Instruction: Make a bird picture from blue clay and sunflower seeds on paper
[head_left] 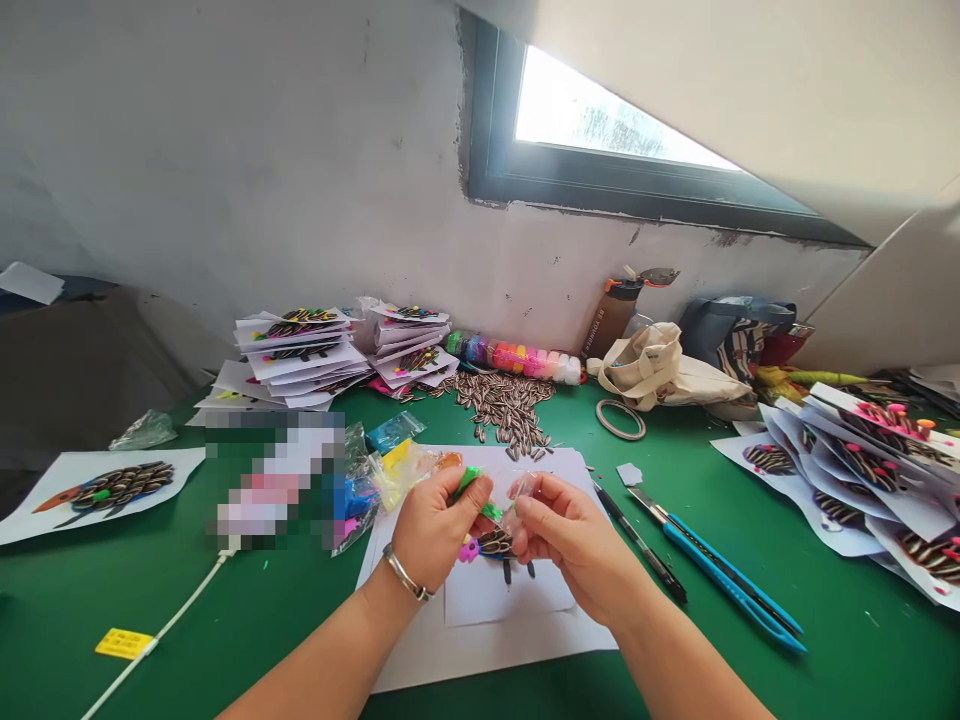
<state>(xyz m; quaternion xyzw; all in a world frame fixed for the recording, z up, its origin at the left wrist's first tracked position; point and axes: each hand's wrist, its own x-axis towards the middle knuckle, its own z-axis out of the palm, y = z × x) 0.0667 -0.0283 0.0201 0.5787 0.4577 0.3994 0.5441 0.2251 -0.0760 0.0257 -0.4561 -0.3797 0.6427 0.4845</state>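
My left hand (433,522), with a metal bracelet at the wrist, pinches a lump of bright green modelling clay (489,512). Facing it, my right hand (564,528) grips a clear plastic bag (519,488) between thumb and fingers. The bag reaches towards the green clay; whether the clay is partly inside cannot be made out. Under both hands lies a small white card (491,595) with a striped seed picture (495,543) and a pink clay flower (469,550), partly covered by my fingers. Larger white sheets (420,640) lie beneath it.
Sunflower seeds (506,400) are heaped behind the sheets, near a roll of coloured clay tubs (517,360). Seed-picture stacks stand left (300,360) and right (862,470). A pen (641,545), blue tweezers (739,580) and tape ring (621,420) lie right; clay bags (394,470) lie left.
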